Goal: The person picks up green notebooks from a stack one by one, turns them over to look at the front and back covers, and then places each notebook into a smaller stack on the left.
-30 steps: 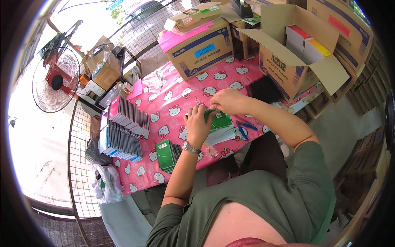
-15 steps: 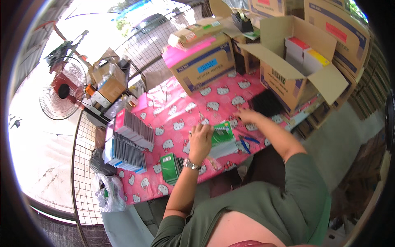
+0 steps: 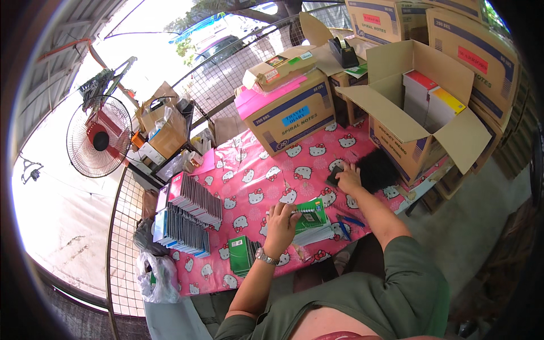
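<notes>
My left hand [image 3: 279, 225] lies at the left edge of a stack of green-covered notebooks [image 3: 313, 211], its fingers bent and its thumb over the top cover. White page edges show along the near side of that stack. Farther right, my right hand [image 3: 349, 178] grips a small dark piece [image 3: 334, 175] against the tablecloth; its exact kind is hard to make out. Just beyond that hand lies a fuzzy black pile [image 3: 378, 170], perhaps of thin wires. Blue-handled pliers [image 3: 343, 228] rest right of the notebooks. Another group of green notebooks [image 3: 239, 256] stands by my left wrist.
Rows of spiral notebooks [image 3: 190, 226] stand at the left of the pink table [image 3: 249, 195]. A closed carton [image 3: 294, 122] sits at the back; an open carton [image 3: 396, 136] with packed notebooks is at the right. A fan [image 3: 99, 139] and a plastic bag [image 3: 156, 277] are at the left.
The whole view has shifted, placing the table lower and farther right. A dark piece now shows under my right fingers, where none was visible before. My left hand stays by the green stack.
</notes>
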Demonstrator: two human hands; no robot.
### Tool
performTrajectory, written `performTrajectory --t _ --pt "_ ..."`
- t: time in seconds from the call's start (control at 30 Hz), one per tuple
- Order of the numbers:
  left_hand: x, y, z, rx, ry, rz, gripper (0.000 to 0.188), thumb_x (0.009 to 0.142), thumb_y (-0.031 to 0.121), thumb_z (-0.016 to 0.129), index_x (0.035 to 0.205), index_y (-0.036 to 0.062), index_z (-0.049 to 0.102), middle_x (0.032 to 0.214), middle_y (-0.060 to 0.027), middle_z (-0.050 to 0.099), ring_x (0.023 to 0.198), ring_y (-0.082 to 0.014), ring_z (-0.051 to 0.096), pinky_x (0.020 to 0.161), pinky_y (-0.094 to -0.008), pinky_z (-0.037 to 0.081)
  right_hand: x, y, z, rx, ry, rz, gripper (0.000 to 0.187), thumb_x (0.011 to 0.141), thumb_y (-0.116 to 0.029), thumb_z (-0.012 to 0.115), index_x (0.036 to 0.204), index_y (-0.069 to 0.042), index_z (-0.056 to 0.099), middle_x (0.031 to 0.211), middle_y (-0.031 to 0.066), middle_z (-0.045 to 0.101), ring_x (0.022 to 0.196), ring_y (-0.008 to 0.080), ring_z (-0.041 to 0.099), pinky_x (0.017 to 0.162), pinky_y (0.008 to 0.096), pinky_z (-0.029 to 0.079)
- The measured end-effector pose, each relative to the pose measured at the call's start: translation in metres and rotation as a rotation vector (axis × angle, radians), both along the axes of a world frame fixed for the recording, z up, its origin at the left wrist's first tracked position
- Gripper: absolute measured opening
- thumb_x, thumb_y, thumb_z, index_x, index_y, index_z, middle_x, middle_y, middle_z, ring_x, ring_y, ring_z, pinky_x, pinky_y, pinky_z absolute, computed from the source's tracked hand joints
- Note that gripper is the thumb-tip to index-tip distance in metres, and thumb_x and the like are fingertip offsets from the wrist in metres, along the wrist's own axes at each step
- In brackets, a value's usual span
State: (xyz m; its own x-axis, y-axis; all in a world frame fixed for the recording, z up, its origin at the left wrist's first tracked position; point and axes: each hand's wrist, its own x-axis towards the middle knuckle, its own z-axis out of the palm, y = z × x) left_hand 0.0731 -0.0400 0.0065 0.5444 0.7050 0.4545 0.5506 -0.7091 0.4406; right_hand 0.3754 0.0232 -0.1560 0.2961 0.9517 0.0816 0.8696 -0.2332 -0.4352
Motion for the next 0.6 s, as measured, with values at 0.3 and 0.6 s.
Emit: performTrajectory --t 0.3,0.6 --pt "0.004 -0.001 0.003 0.117 0.095 -0.011 0.018 0.086 0.015 0.069 0.102 0.0094 0.063 0.102 -0.0077 0.06 0.102 -0.0315 0.054 0.083 -0.047 0.042 -0.026 0.028 -0.008 -0.095 -0.17 0.099 0.061 0.076 -0.044 0.078 0.118 -0.002 0.064 0.139 0.0218 0.05 0.127 0.0397 0.048 0.101 0.0448 0.046" --pt "0.0 0.014 0.007 -0.015 -0.026 -0.059 0.026 0.081 0.017 0.076 0.101 0.0055 0.063 0.099 -0.013 0.06 0.097 -0.0339 0.055 0.084 -0.0455 0.045 -0.055 -0.035 0.175 -0.268 1.311 0.983 0.042 0.092 -0.047 0.067 0.116 -0.012 0.071 0.106 0.003 0.072 0.092 0.0094 0.063 0.084 0.0286 0.05"
